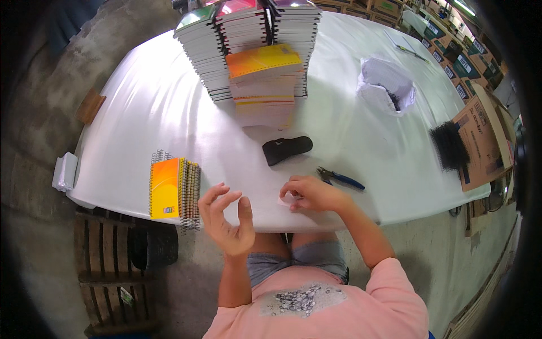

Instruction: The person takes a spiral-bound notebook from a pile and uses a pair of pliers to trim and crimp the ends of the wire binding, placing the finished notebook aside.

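My left hand (228, 220) is raised over the table's front edge, fingers apart and holding nothing. Beside it, to the left, lie spiral notebooks (165, 189) with orange and yellow covers and metal coils. My right hand (310, 195) rests low at the front of the table, its fingers curled and pinched over a small pale piece (282, 201), too covered to name. Just beyond that hand are blue-handled cutting pliers (344, 179). A black wedge-shaped object (287, 150) lies a little farther off.
Tall stacks of wire-bound books (197, 53) stand at the back, with orange-yellow notebook pages (264, 79) piled before them. An open white bag (387, 85) holds dark bits. At the right edge, a cardboard box (480, 141) lies with black coils (450, 146) sticking out.
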The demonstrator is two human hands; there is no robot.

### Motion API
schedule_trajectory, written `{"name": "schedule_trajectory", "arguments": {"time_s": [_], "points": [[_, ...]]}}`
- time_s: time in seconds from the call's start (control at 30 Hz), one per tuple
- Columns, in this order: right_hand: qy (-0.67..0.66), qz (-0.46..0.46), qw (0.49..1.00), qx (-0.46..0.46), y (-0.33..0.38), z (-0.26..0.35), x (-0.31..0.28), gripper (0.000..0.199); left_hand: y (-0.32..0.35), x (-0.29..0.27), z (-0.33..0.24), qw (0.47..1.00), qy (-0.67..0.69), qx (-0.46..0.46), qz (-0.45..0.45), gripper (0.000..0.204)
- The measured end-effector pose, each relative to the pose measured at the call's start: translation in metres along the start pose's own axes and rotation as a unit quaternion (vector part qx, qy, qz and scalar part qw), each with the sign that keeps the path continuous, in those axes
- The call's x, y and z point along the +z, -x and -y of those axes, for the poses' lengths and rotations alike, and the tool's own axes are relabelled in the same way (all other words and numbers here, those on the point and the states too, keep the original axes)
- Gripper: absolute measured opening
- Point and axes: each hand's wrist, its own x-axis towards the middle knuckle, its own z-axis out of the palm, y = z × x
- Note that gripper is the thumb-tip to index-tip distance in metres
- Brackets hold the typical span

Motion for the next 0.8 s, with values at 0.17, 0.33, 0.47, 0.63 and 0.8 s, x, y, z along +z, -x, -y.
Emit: {"name": "schedule_trajectory", "arguments": {"time_s": [0.17,0.33,0.47,0.63,0.8], "points": [[0.142,-0.126,0.979,-0.069,0.013,-0.002,0.013,0.039,-0.021,0.024,0.010,1.000,0.011,-0.004,0.008,0.022],[0.125,-0.111,0.971,0.170,0.017,0.015,0.007,0.039,-0.068,0.052,0.014,0.999,0.000,0.004,0.051,0.032],[0.203,-0.166,0.962,0.077,0.019,-0.001,0.020,0.044,-0.125,0.087,0.030,0.997,-0.052,0.054,-0.011,0.061],[0.120,-0.115,0.974,0.153,0.018,0.009,0.012,0.024,-0.172,0.112,0.048,0.923,-0.303,0.223,0.086,0.067],[0.204,-0.100,0.969,0.099,0.036,0.010,0.018,0.016,-0.186,0.118,0.049,0.916,-0.305,0.214,0.146,0.030]]}}
